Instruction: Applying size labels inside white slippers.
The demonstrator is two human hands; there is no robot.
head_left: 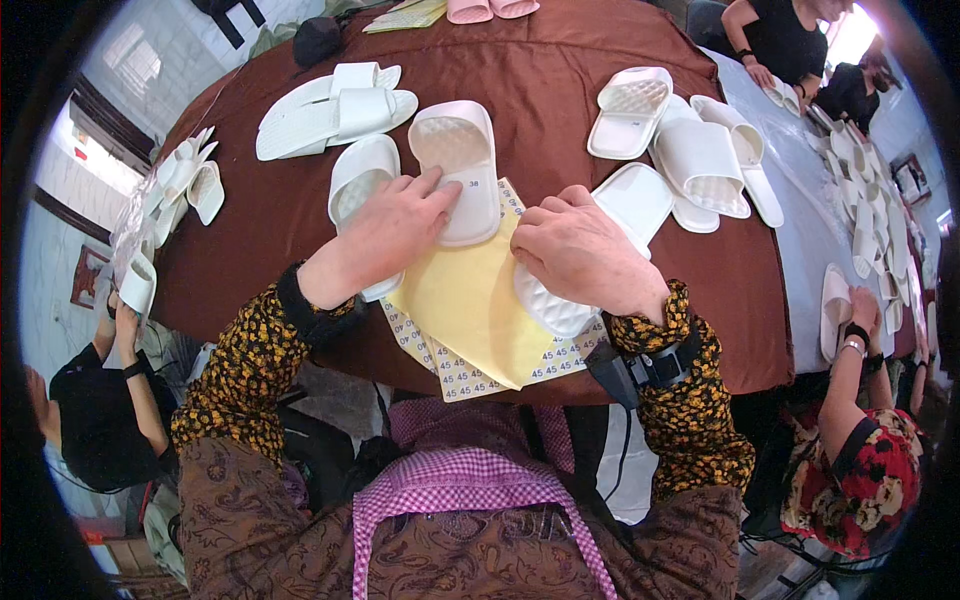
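A white slide slipper (455, 135) lies in front of me, a small dark printed mark on its insole. My left hand (395, 225) rests on it with fingers stretched out, the fingertips touching the insole beside the mark. Under that wrist is another white slipper (362, 165), partly covered. My right hand (590, 250) has its fingers curled and pressed together at the edge of the sticker sheets; whatever they pinch is hidden. Beneath it lies a white slipper (635, 200), its middle covered by the hand. Yellow backing paper (470, 300) lies over printed sticker sheets (465, 375) between my hands.
More white slippers lie at the back left (340, 105) and back right (700, 165) of the brown cloth (550, 80). Pink slippers (490, 10) sit at the far edge. Other people work around the table, including a person in a flowered top (860, 480) at right.
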